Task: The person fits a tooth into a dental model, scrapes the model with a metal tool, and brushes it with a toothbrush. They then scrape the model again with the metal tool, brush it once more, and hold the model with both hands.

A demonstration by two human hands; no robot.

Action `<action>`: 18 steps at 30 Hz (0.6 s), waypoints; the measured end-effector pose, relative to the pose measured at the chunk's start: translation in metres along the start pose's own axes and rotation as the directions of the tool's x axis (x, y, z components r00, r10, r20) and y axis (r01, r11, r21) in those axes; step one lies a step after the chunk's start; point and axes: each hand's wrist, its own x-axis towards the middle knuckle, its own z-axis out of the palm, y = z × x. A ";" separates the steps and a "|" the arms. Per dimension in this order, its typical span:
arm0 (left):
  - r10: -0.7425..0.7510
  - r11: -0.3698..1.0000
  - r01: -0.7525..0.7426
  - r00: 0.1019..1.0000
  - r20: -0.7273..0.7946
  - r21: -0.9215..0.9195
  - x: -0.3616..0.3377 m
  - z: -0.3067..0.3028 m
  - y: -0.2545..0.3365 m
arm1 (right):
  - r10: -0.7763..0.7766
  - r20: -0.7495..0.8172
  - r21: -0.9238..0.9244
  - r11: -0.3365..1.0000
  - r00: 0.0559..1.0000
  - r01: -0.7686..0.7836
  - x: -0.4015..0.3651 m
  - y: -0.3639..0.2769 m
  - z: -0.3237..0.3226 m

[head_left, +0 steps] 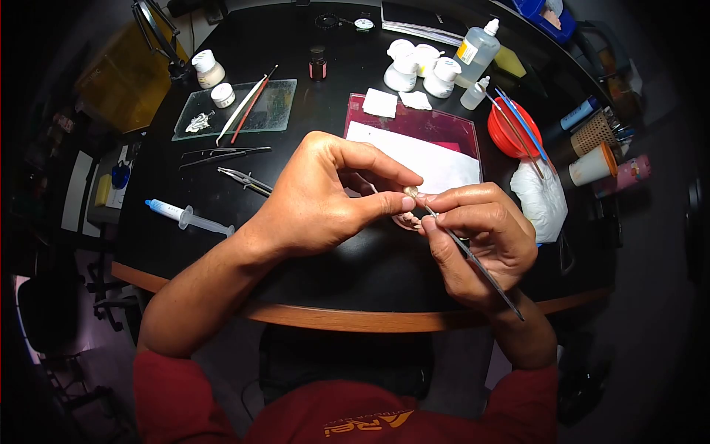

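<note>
Pinched between the thumb and index finger of my left hand [325, 185] is a small cream-coloured piece shaped like a tooth crown [411, 192]. My right hand [484, 240] grips a slim dark metal dental instrument [484, 271] like a pencil, its upper tip right at that piece and its other end slanting down toward my wrist. Just below the fingertips shows part of a dental model with a row of teeth [408, 220], mostly hidden behind my hands. Both hands are close together over the black table [325, 274].
Left: glass slab [277, 111] with brushes and a jar [222, 95], tweezers [225, 154], pliers-like tool [244, 180], syringe [188, 217]. Behind my hands: maroon slab [462, 133] with white paper [421, 159]. Right: red bowl [510, 133], crumpled white tissue [538, 200], bottles [477, 53].
</note>
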 end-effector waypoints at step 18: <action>-0.020 0.999 0.020 1.000 -0.004 -0.047 0.000 0.001 -0.003 | 0.021 -0.012 0.009 1.000 1.000 -0.021 -0.001 -0.001 0.000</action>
